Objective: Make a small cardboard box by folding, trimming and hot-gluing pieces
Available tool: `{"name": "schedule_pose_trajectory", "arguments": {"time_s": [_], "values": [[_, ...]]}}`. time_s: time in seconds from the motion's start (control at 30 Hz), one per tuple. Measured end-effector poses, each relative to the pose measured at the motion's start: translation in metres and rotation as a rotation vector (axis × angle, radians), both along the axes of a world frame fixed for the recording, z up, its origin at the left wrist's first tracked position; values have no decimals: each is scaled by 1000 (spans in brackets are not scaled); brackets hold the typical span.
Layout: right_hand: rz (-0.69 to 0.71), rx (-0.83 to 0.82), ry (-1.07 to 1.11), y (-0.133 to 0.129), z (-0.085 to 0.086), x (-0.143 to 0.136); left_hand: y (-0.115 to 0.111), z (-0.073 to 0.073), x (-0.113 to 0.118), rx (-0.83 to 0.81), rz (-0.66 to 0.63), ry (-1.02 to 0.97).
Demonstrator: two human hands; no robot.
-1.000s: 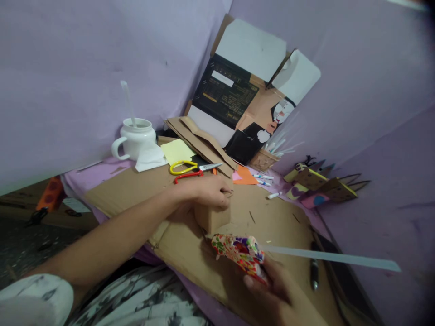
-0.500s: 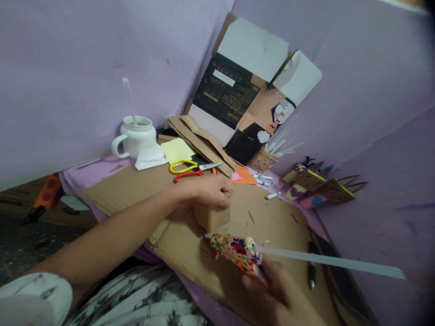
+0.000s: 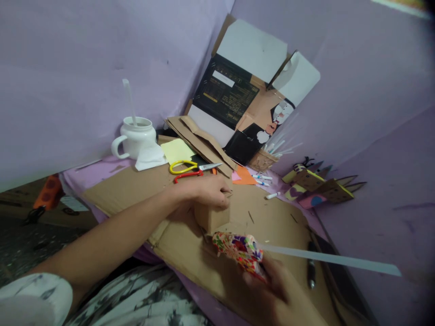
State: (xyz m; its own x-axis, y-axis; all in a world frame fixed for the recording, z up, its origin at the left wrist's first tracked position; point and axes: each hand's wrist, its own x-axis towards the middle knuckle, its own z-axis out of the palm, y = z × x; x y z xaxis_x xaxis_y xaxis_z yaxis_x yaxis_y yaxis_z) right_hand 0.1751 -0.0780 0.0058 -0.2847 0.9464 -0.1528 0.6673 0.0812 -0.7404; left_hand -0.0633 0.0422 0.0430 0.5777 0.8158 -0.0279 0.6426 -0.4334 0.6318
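My left hand [image 3: 212, 191] is closed on the top of a small brown cardboard box [image 3: 215, 218], which stands on a large cardboard sheet [image 3: 251, 235]. In my right hand [image 3: 275, 285] is a flower-patterned glue gun [image 3: 239, 251], its nozzle end close to the lower edge of the box. A long translucent glue stick [image 3: 333, 259] sticks out of its back toward the right. Whether the nozzle touches the cardboard cannot be made out.
Behind my left hand lie scissors [image 3: 186, 168] with yellow and red handles. A white mug [image 3: 138, 136], folded cardboard [image 3: 204, 140], a cup of sticks [image 3: 263, 159], markers [image 3: 273, 195] and cardboard crafts [image 3: 316, 183] stand or lie around. A black pen [image 3: 311, 267] is at right.
The glue gun in my right hand has shifted very slightly, and its glue stick's far end has moved a little left. My left hand and the box look unmoved.
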Motion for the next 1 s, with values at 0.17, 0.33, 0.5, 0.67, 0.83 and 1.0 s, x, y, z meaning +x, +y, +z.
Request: {"name": "schedule_pose_trajectory", "arguments": {"time_s": [0.17, 0.33, 0.5, 0.67, 0.83, 1.0], "values": [[27, 0, -8, 5, 4, 1, 1, -2, 0, 5, -9, 1], [39, 20, -14, 5, 7, 0, 2, -2, 0, 4, -3, 4], [45, 28, -14, 7, 7, 3, 2, -2, -1, -8, 0, 4], [21, 29, -18, 8, 7, 4, 2, -3, -1, -15, 2, 3], [8, 35, -36, 9, 10, 0, 1, -3, -1, -15, 11, 3], [44, 6, -35, 12, 9, 1, 1, -2, 0, -22, 13, 5]]}}
